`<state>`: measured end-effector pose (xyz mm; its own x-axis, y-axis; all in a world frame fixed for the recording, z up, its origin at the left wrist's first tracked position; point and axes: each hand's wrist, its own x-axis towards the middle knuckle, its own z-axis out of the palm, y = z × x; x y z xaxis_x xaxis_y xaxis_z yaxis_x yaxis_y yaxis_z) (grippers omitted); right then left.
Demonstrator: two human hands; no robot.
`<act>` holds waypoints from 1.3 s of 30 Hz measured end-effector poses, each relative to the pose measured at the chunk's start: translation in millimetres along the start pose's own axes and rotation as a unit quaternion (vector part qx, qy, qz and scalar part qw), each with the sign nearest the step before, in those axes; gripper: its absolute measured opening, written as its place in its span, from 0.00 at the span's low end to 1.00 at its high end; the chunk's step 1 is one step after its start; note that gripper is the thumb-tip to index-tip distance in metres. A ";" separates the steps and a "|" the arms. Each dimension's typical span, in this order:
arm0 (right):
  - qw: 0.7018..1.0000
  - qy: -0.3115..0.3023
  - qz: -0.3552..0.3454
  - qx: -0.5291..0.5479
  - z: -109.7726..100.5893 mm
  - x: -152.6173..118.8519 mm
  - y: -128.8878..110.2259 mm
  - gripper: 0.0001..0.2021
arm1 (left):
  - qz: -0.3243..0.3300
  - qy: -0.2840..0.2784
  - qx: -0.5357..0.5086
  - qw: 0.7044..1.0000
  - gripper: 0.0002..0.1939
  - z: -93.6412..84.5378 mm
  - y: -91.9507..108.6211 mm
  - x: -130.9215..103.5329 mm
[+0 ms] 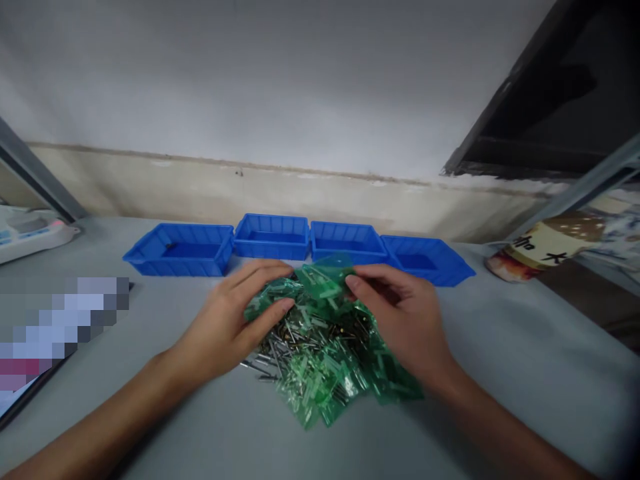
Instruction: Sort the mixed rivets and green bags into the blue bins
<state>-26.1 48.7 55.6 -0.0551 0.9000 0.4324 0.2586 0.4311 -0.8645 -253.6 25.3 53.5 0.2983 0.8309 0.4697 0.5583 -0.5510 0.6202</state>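
Observation:
A heap of small green plastic bags (313, 383) and loose metal pins (273, 353) lies on the grey table (200, 427). My right hand (400, 310) pinches the corner of a green bag (325, 280) at the top of the heap, between thumb and fingers. That bag has small pale pieces inside. My left hand (240, 317) curves round the heap's left side, thumb and fingers apart, its fingertips near the bags. Whether it touches one is hard to tell.
Four blue bins (195, 270) (271, 250) (347, 251) (425, 267) stand in a row behind the heap. At the right is a labelled container (545, 247). A white power strip (37, 243) and a pixelated screen (60, 333) lie at the left.

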 end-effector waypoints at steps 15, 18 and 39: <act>0.961 -0.113 0.200 0.154 5.3 -7.8 -14.0 0.07 | -0.166 -0.020 -0.215 0.962 0.10 1.9 5.2 6.4; 0.965 -0.110 0.202 0.125 4.2 -6.3 -11.2 0.06 | -0.177 -0.011 -0.237 0.955 0.07 1.9 4.8 5.7; 0.981 -0.110 0.135 0.089 9.0 -9.7 -5.9 0.06 | -0.192 -0.032 -0.265 0.945 0.09 -1.3 -1.4 3.3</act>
<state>-35.9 38.0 54.3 -0.2190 0.9667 0.1326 0.1201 0.1616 -0.9795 -254.4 28.7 55.0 0.2081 0.9709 0.1188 0.1742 -0.1563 0.9722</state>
